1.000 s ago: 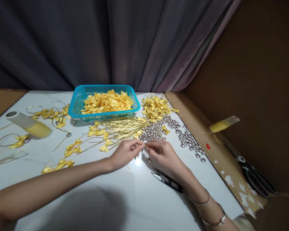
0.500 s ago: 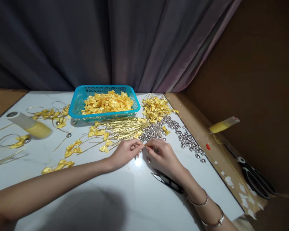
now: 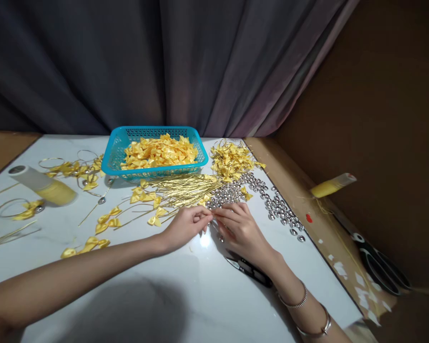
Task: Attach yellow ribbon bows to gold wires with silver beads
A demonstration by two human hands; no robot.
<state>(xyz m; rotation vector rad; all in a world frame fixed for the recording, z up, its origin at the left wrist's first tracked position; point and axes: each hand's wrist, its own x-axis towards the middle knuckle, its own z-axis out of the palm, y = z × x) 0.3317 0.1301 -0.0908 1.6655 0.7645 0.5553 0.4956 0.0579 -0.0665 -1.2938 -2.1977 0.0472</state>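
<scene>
The left hand (image 3: 188,225) and right hand (image 3: 245,232) meet at the fingertips over a white table (image 3: 200,300), both pinched closed; anything between them is too small to make out. Loose silver beads (image 3: 229,194) spread just beyond, while black snips (image 3: 254,273) lie on the near side. Farther off, gold wires (image 3: 186,187) lie bundled before a blue basket (image 3: 153,171) heaped with loose yellow bows (image 3: 160,153). At left, a wire ring with bow and bead (image 3: 27,210) appears assembled; judging by the loose parts, much remains undone.
</scene>
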